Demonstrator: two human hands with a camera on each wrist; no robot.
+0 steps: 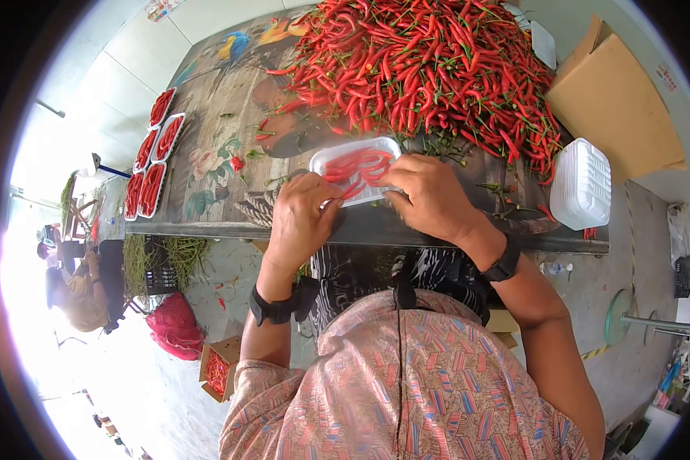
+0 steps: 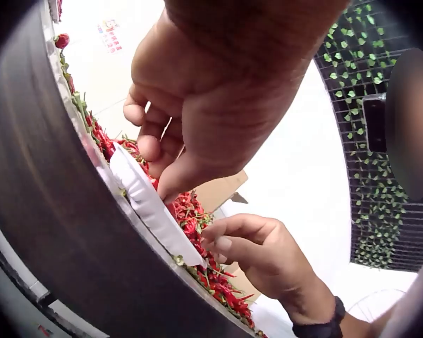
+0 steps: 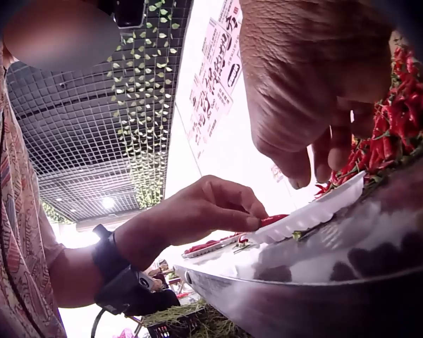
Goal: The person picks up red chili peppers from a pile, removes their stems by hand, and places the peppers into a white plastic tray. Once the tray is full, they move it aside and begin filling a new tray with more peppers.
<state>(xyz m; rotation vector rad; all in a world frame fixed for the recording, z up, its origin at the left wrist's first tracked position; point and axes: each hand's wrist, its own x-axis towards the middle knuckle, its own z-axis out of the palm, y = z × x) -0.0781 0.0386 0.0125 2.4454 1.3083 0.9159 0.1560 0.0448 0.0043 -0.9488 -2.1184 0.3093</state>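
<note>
White tray (image 1: 319, 161): we find it near the counter's (image 1: 215, 115) close edge, just off the head view's centre towards 12 o'clock, red chillies (image 1: 358, 162) lying lengthwise inside.
Left hand (image 1: 303, 213): at the tray's 8 o'clock, thumb and fingertips pinching chilli ends.
Right hand (image 1: 435, 198): at 4 o'clock, fingers bent over the rim; we cannot tell whether they grip anything.
Chilli heap (image 1: 429, 69): 1 o'clock from the tray.
Packed trays (image 1: 182, 119): five, at 9 o'clock.
Tray stack (image 1: 583, 184): at 3 o'clock.

A shallow white plastic tray (image 1: 354, 145) sits near the front edge of the wooden-patterned tabletop (image 1: 221, 103), slender red chilies (image 1: 355, 164) inside.
</note>
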